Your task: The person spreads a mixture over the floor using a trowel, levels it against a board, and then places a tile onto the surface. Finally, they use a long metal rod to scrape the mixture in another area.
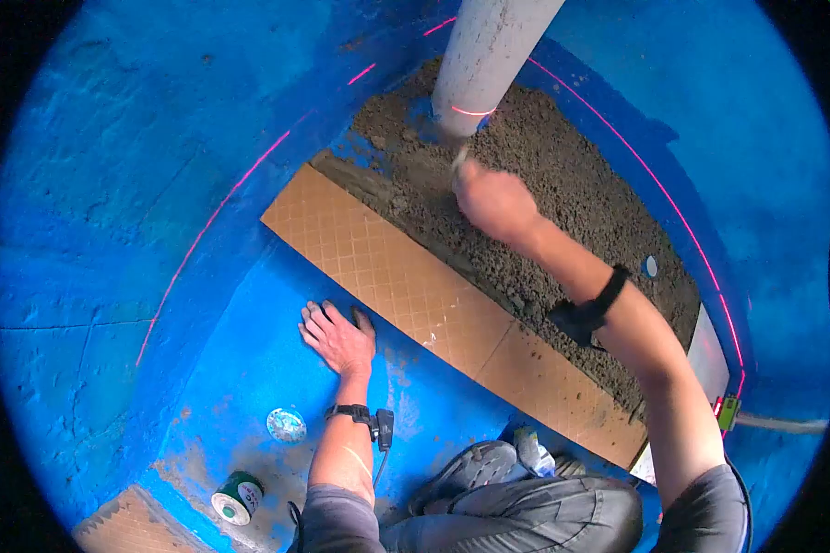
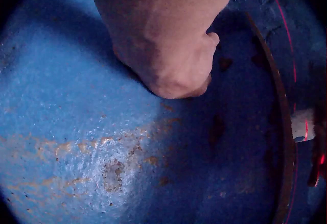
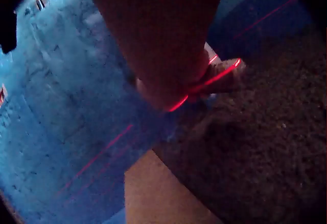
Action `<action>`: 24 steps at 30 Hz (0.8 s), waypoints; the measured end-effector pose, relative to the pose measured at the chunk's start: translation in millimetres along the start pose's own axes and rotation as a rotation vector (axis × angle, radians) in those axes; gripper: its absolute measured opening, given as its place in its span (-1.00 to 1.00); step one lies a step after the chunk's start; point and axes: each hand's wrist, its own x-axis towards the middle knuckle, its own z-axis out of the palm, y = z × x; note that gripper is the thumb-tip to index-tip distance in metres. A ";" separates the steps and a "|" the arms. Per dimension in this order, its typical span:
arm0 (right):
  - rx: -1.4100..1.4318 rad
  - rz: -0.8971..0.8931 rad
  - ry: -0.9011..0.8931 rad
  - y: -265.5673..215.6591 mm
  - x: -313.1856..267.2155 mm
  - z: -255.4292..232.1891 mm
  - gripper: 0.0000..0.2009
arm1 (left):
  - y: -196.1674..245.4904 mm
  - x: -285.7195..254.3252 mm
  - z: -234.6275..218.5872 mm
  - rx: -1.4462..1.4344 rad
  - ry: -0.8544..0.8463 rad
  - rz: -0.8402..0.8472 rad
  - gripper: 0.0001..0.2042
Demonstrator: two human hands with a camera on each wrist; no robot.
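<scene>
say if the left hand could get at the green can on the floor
Probably yes: the left hand holds nothing, resting on the blue floor, and nothing seems to stand between it and the green can. It would likely need to pull back first.

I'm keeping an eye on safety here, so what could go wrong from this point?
The right hand is close to the foot of the pipe and might knock it. The sand lies along the tiles, so some could spill over onto the floor. The left hand rests beside the tiles; its fingers may get pinched if they shift.
</scene>
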 end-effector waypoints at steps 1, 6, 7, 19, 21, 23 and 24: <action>-0.080 0.045 -0.275 -1.3 4.2 5.2 -0.74 | 0.0 2.3 -0.1 -0.003 0.009 0.000 -0.42; -0.010 0.083 -0.087 -21.1 -0.2 -34.8 -0.75 | -3.3 -4.0 -1.8 -0.006 -0.066 -0.019 -0.43; 0.027 0.072 0.033 -23.3 2.5 -45.2 -0.74 | 0.1 2.7 -1.4 -0.013 -0.041 -0.012 -0.42; 0.051 0.000 0.052 -20.6 5.1 -36.2 -0.71 | 2.6 5.1 -5.4 -0.018 -0.024 -0.004 -0.42; 0.034 0.114 0.130 -15.4 8.3 -37.4 -0.72 | 1.6 2.8 -6.0 -0.022 -0.044 -0.008 -0.42; 0.022 0.066 0.208 -13.6 6.4 -37.5 -0.72 | 1.8 3.7 -4.3 -0.004 -0.025 -0.003 -0.42; 0.019 0.089 0.208 -13.1 4.3 -29.3 -0.73 | 0.5 1.8 -3.8 -0.007 -0.030 0.002 -0.42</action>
